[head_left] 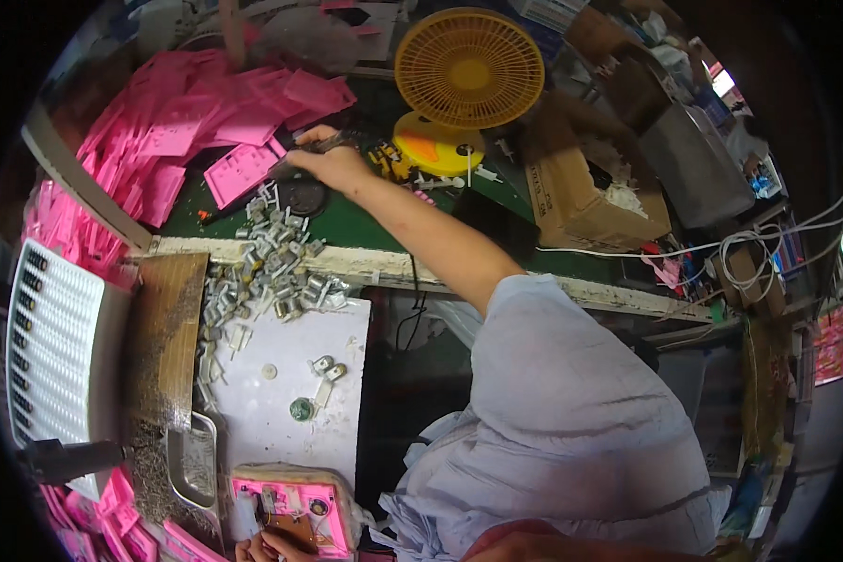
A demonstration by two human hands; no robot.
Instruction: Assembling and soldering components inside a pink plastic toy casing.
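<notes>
My right arm stretches to the far left. My right hand (335, 167) is closed round a dark tool (320, 144) whose kind I cannot make out. Beside it lies a flat pink plastic panel (241, 175), with a black round disc (303, 197) just nearer. At the lower edge my left hand (273, 547), partly cut off, has its fingers bent at a pink casing (332, 494) that rests on a padded block. The casing holds a brown board (293, 530), wires and a round black part. A pale cylinder (246, 515) stands by my left fingertips.
Pink panels (178, 126) are heaped at the far left. Small metal motors (276, 244) spill over the bench edge onto a white board (295, 412). A metal tray (197, 464) and a white rack (56, 347) stand left. Beyond are a yellow fan grille (468, 70) and a cardboard box (571, 192).
</notes>
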